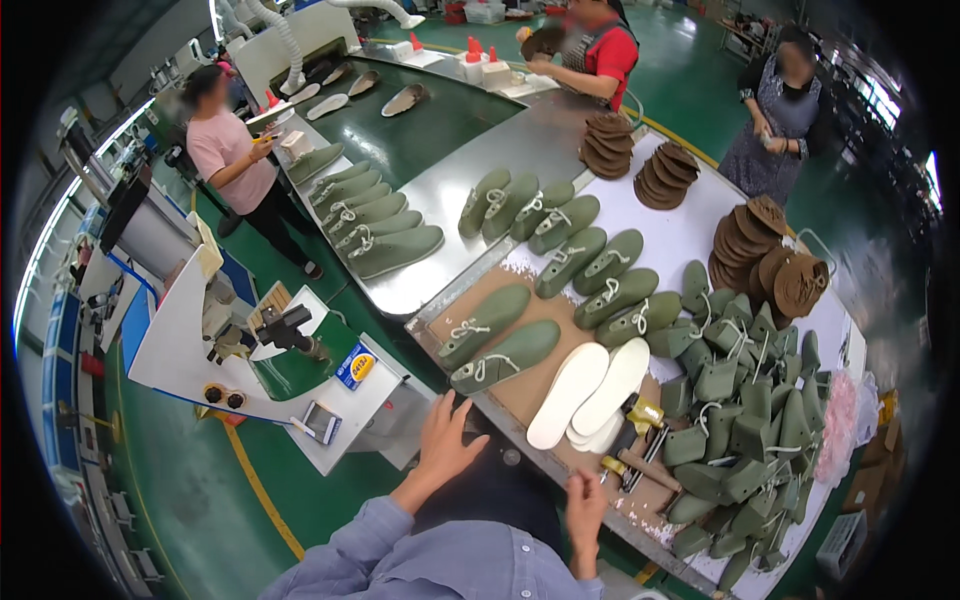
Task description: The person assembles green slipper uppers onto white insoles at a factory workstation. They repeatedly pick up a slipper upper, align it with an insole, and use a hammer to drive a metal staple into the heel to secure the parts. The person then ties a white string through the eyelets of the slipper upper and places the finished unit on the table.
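While two hands (447, 442) hover, two nearest green lasts (512, 357), two topmost insoles (566, 398)

Below the frame's centre, the left grip (449, 443) is pointing upward, fingers (442, 408) spreading, thumb (479, 445) sticking out rightward; its forearm (372, 530) is slanting in from the lower edge. Farther right and lower, the right grip (585, 503) is curling its fingers loosely.

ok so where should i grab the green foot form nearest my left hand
Probably best around its end with the white cord, your left hand coming from the near left. That end of the green foot form lies nearest this hand, while another form lies close along its far side.
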`<state>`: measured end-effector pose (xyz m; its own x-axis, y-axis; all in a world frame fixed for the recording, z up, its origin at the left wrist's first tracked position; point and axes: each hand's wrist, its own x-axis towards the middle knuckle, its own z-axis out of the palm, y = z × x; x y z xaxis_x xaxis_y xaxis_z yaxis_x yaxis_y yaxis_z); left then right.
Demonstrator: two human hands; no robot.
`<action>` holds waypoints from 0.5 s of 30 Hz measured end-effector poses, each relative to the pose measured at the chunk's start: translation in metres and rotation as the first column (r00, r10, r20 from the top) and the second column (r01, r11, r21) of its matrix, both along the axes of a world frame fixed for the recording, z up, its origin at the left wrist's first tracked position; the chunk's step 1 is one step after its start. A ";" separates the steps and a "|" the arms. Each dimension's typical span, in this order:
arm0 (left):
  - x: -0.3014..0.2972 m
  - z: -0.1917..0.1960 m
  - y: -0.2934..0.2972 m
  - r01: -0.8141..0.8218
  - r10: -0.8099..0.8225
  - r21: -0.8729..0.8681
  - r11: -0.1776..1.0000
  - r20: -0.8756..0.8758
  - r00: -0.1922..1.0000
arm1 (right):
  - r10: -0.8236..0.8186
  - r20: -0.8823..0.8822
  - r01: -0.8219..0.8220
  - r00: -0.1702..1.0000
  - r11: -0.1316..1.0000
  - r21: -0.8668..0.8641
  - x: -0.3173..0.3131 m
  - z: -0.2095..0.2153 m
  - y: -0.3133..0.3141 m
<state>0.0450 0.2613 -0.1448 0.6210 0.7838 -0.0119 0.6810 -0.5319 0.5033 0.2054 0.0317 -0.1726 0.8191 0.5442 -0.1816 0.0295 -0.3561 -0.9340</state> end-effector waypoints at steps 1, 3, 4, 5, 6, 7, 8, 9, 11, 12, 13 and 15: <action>0.010 -0.004 0.008 0.001 0.001 0.073 0.997 -0.028 1.000 | 0.060 0.033 -0.059 0.998 0.998 -0.025 -0.009 0.011 0.004; 0.038 -0.019 0.034 0.005 -0.001 0.120 0.993 -0.038 0.999 | 0.197 -0.044 -0.200 0.979 0.975 -0.101 -0.007 0.018 0.002; 0.049 -0.025 0.046 0.009 0.001 0.147 0.989 -0.070 0.998 | 0.228 -0.017 -0.228 0.974 0.961 -0.156 -0.007 0.011 -0.003; 0.057 -0.033 0.061 0.014 0.004 0.174 0.985 -0.104 0.995 | 0.260 0.007 -0.253 0.966 0.945 -0.210 -0.007 0.004 -0.009; 0.063 -0.044 0.078 0.022 0.001 0.202 0.979 -0.113 0.994 | 0.284 0.023 -0.266 0.958 0.919 -0.291 -0.004 0.000 -0.015; 0.069 -0.049 0.092 0.040 -0.011 0.196 0.980 -0.147 0.989 | 0.304 0.043 -0.269 0.952 0.891 -0.365 -0.001 0.000 -0.019; 0.073 -0.053 0.108 0.056 -0.020 0.192 0.980 -0.182 0.983 | 0.301 0.042 -0.260 0.953 0.876 -0.406 0.001 -0.005 -0.025; 0.081 -0.056 0.121 0.079 -0.040 0.182 0.980 -0.208 0.977 | 0.290 0.048 -0.238 0.956 0.860 -0.452 0.005 -0.011 -0.029; 0.091 -0.058 0.133 0.116 -0.087 0.225 0.967 -0.134 0.987 | 0.250 0.062 -0.185 0.966 0.842 -0.507 0.009 -0.011 -0.031; 0.088 -0.065 0.138 0.128 -0.109 0.238 0.963 -0.091 0.990 | 0.234 0.063 -0.166 0.970 0.829 -0.534 0.010 -0.009 -0.026; 0.085 -0.069 0.145 0.139 -0.131 0.252 0.958 -0.048 0.990 | 0.225 0.075 -0.150 0.971 0.827 -0.542 0.011 -0.007 -0.015; 0.083 -0.072 0.163 0.113 -0.118 0.271 0.956 0.004 0.993 | 0.200 0.093 -0.113 0.975 0.815 -0.568 0.011 -0.004 0.005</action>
<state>0.1277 0.4240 -0.2165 0.7054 0.6791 0.2031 0.5982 -0.7241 0.3434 0.2165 0.0363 -0.1768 0.7718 0.5089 -0.3813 0.2463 -0.7920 -0.5586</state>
